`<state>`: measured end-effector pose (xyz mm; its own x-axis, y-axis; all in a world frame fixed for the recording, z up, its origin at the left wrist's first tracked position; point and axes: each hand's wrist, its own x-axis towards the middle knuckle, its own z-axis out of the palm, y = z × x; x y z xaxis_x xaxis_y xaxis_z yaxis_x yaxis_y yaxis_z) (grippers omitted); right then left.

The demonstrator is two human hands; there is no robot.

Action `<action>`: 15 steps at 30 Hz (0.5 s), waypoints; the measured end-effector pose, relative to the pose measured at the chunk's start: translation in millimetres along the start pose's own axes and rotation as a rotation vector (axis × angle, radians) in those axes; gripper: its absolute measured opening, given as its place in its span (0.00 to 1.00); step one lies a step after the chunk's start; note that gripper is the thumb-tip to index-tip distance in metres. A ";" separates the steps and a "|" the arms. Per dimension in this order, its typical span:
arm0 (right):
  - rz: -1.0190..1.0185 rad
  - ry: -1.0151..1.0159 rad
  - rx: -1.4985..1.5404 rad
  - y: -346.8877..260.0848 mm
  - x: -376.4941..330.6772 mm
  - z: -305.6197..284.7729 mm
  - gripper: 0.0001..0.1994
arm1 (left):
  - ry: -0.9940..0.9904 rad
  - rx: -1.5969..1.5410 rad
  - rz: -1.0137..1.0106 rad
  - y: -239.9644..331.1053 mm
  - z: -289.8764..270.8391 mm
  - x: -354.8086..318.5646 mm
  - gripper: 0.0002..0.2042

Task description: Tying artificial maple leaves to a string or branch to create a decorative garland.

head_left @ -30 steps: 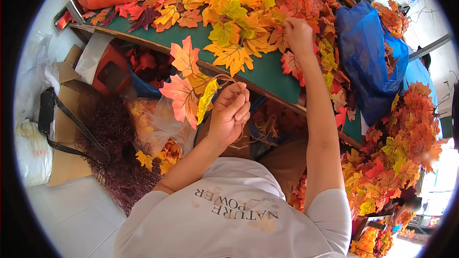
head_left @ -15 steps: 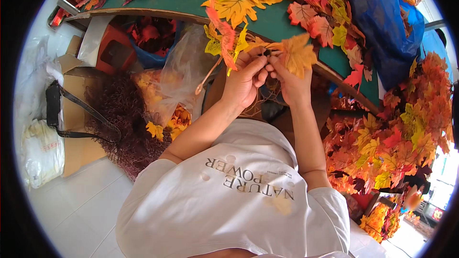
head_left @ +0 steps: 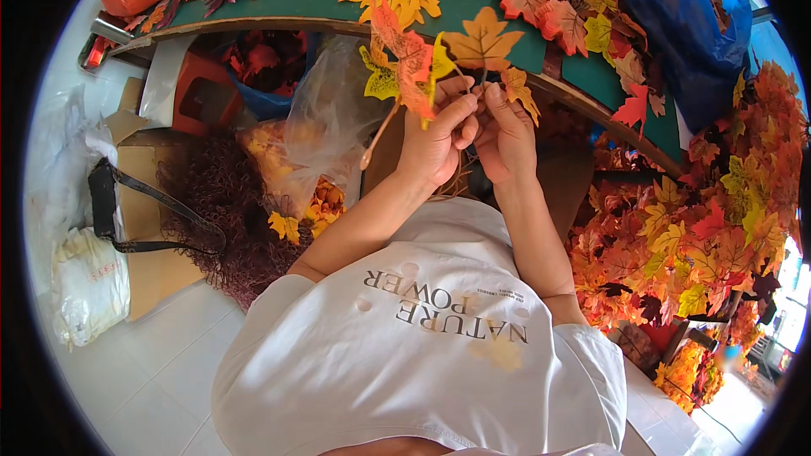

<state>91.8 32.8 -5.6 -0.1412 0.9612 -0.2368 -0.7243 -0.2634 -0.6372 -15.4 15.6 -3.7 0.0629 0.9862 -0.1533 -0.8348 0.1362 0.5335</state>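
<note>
Green table (head_left: 312, 2) covered with fake fall leaves, white tile floor (head_left: 144, 371), left hand (head_left: 435, 139) pinching a leaf bunch (head_left: 405, 67), right hand (head_left: 505, 135) pinching an orange leaf (head_left: 481, 40), hands touching

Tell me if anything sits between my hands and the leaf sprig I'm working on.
Nothing visible does. The left hand already grips the leaf sprig by its stem, and the right hand pinches an orange leaf right beside it. Both are held up in front of the green table, with no other object between fingers and leaves.
</note>
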 end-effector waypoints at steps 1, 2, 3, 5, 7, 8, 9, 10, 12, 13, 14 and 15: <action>0.016 0.010 0.033 0.3 0.2 0.7 0.05 | 0.005 -0.001 0.000 -0.2 -0.3 0.1 0.11; 0.021 0.011 0.033 0.5 0.3 1.1 0.05 | 0.002 0.003 -0.002 -0.2 -0.3 0.2 0.11; 0.023 0.011 0.038 0.7 0.4 0.9 0.05 | -0.002 0.005 -0.005 -0.6 -0.7 0.5 0.11; 0.027 0.013 0.042 2.4 0.7 -0.3 0.05 | 0.001 0.003 -0.007 -1.0 -2.3 1.7 0.11; 0.027 -0.045 0.034 4.8 1.2 -2.7 0.05 | 0.003 0.000 -0.007 -1.7 -3.4 2.6 0.11; 0.028 -0.045 0.033 5.5 1.7 -3.2 0.05 | 0.001 0.002 -0.008 -2.5 -4.5 2.8 0.11; 0.033 -0.041 0.038 6.3 2.3 -3.4 0.05 | 0.000 0.004 -0.008 -2.7 -5.2 2.8 0.11; 0.038 -0.038 0.042 6.8 2.6 -3.1 0.05 | 0.000 0.003 -0.007 -2.4 -5.3 2.5 0.11; 0.022 -0.031 0.001 8.7 2.0 -2.2 0.07 | -0.003 0.006 -0.006 -2.3 -5.3 2.4 0.11; 0.006 -0.024 -0.039 9.7 1.6 -1.7 0.09 | -0.001 0.006 -0.008 -2.7 -5.5 3.0 0.11; 0.008 -0.022 -0.038 10.2 0.8 -0.9 0.09 | 0.013 0.017 -0.001 -3.0 -5.7 3.9 0.11; -0.015 -0.041 -0.044 10.0 -1.0 1.5 0.09 | 0.024 0.027 0.007 -2.9 -5.6 3.9 0.11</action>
<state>83.7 29.3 -10.7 -0.1590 0.9674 -0.1970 -0.6962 -0.2513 -0.6724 -15.8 18.5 -10.5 0.0432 0.9846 -0.1692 -0.8199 0.1317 0.5572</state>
